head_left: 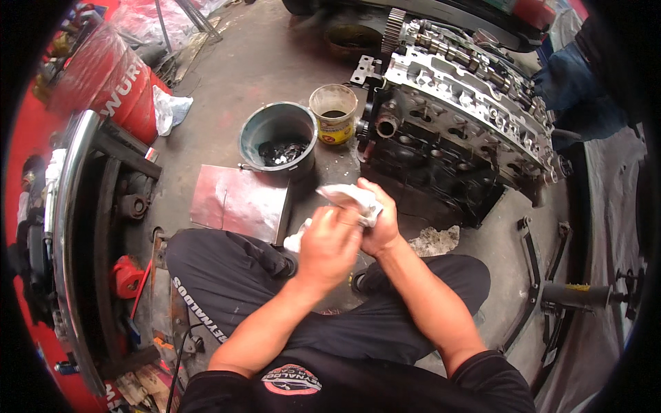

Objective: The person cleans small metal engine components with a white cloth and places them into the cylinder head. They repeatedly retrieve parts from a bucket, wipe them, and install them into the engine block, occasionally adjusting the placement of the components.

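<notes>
Both my hands are together in front of me, above my bent knees, closed around a crumpled white rag (348, 197). My left hand (327, 246) is curled against the rag, part of which pokes out by its knuckles. My right hand (383, 219) wraps the rag from the other side. Whether something small is inside the cloth is hidden. Just beyond the hands, on the right, stands an engine (441, 127) with its cylinder head and camshaft exposed. A dark bucket (248, 148) with dark contents sits beyond my left hand.
A metal-topped box (237, 199) lies before the bucket. A yellow tub (335, 131) stands beside it. Left are a red drum (124, 89) and a steel-framed bench (82, 151). A strut (578, 296) and metal arms lie right. Another person's jeans (575, 82) show behind the engine.
</notes>
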The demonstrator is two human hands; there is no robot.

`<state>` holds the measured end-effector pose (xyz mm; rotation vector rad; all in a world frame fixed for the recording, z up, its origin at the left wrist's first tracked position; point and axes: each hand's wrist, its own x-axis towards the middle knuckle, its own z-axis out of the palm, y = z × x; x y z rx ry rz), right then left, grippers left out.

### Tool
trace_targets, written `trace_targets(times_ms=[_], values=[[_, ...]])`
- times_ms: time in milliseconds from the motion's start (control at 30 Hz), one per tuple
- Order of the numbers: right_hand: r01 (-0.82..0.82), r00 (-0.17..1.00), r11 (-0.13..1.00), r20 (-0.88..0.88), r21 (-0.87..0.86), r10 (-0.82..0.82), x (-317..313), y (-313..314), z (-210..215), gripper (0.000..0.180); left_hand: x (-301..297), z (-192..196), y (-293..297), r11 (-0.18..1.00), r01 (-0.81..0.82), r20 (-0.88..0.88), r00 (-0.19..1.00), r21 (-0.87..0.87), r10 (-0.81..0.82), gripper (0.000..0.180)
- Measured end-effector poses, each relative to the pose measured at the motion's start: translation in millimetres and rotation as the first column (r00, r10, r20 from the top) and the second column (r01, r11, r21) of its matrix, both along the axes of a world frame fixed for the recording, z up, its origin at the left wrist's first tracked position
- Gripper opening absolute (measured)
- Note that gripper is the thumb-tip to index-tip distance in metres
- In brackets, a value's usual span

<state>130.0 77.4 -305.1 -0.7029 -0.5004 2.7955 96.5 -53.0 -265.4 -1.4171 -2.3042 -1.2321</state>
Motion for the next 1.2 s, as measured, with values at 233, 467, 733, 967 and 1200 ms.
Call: trace_targets(times_ms=[233,467,733,967,1200], values=[[0.048,0.998,0.996,-0.039,0.073,-0.045,14,5,-38,0.035,-6,-19,-1,0.944,0.181,0.477,0.878,-0.276,-0.029,0.043],[-0.100,0.991,0.991,-0.078,0.090,0.107,15,12,-24,0.042,-25,-16,3,0.936,0.212,0.953,-0.174,0.282,-0.248,0.038],[-0.139,0.915,0.990,-0.380,0.018,0.135,10,21,-23,0.048,-67,-15,-41,0.877,-0.428,0.976,0.103,0.216,-0.190,0.035],[0.043,0.999,0.999,0.019,0.008,-0.043,14,9,-16,0.032,-7,-2,6,0.970,0.193,0.142,0.975,-0.151,-0.172,0.044],[-0.078,0.985,0.996,0.160,0.038,0.071,29,17,-31,0.028,-18,-15,7,0.877,0.130,-0.158,0.961,-0.462,-0.225,0.048]])
